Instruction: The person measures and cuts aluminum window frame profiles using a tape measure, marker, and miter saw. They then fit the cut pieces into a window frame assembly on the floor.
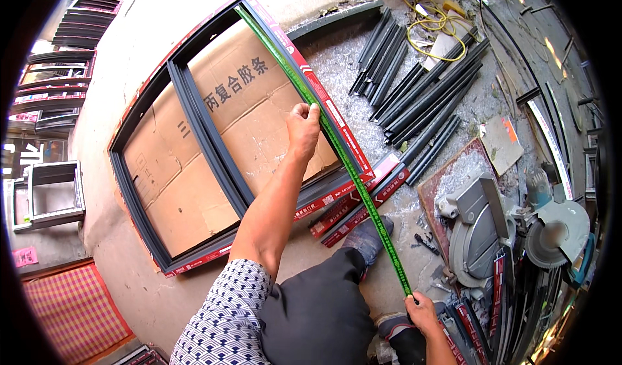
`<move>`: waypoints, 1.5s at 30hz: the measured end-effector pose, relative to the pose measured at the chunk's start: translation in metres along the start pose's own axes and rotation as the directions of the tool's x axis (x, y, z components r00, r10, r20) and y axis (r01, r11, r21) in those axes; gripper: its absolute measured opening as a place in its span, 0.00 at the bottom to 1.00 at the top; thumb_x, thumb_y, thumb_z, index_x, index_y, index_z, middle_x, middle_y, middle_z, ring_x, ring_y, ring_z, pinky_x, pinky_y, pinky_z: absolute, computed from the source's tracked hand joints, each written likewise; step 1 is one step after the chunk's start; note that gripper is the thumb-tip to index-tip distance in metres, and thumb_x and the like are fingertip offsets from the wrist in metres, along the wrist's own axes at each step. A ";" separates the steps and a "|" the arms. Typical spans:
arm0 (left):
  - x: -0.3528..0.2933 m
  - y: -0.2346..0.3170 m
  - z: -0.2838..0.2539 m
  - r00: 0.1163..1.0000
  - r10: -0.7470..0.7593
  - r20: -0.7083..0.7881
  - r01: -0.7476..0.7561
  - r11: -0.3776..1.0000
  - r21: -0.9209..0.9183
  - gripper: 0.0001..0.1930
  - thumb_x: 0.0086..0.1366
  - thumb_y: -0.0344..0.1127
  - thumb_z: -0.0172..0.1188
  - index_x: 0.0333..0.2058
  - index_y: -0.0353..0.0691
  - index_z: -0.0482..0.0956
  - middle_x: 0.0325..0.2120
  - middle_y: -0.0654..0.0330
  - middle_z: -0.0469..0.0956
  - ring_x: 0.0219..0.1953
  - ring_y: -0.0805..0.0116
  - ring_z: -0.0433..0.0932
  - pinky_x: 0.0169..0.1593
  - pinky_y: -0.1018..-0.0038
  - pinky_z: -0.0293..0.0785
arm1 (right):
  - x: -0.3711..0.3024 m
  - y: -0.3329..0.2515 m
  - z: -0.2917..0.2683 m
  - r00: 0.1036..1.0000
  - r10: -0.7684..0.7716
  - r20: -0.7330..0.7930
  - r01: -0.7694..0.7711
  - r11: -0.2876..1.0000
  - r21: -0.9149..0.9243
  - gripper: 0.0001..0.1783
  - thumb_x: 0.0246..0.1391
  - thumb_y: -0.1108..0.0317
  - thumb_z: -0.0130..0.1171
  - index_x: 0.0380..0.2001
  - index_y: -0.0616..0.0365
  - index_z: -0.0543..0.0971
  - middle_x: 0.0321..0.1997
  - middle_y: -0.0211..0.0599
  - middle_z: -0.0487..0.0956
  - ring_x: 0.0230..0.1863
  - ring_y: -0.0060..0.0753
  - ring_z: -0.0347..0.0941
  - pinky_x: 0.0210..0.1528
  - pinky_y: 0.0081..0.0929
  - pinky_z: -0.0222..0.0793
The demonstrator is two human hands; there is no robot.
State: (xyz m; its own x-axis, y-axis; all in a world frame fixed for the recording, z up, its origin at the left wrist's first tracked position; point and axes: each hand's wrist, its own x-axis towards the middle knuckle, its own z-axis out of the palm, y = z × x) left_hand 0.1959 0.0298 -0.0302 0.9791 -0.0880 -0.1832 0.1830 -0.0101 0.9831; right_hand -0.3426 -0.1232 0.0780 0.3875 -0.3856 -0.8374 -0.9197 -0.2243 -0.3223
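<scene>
A long green tape measure stretches along the right side of a dark grey window frame and on past its near corner. My left hand reaches over the frame, its thumb and fingers closed on the tape partway along that side. Lower right, beyond the frame, my right hand is closed around the tape's near end; whether a case sits in the palm is hidden. The tape's far end lies at the frame's top corner. A middle bar divides the frame, which has red and white film on its outer edges.
Flattened cardboard lies beneath the frame. Dark profile offcuts are piled at the right, near a yellow cord. A cutting saw with a round blade stands lower right among more profiles. A checked cloth is lower left.
</scene>
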 end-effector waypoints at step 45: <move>-0.006 0.015 0.002 0.981 0.180 -0.078 -0.151 0.946 0.286 0.13 0.73 0.36 0.58 0.34 0.31 0.75 0.25 0.57 0.78 0.29 0.70 0.74 0.36 0.65 0.74 | -0.007 0.004 0.004 0.999 -0.044 0.027 0.041 0.996 0.085 0.19 0.63 0.55 0.58 0.39 0.62 0.82 0.27 0.49 0.80 0.30 0.40 0.76 0.37 0.37 0.72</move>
State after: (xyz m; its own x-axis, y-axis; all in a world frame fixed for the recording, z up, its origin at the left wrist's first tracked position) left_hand 0.1924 0.0284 -0.0144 0.9999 -0.0105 -0.0027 -0.0004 -0.2812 0.9597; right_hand -0.3494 -0.1180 0.0810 0.4255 -0.3509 -0.8341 -0.9050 -0.1633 -0.3929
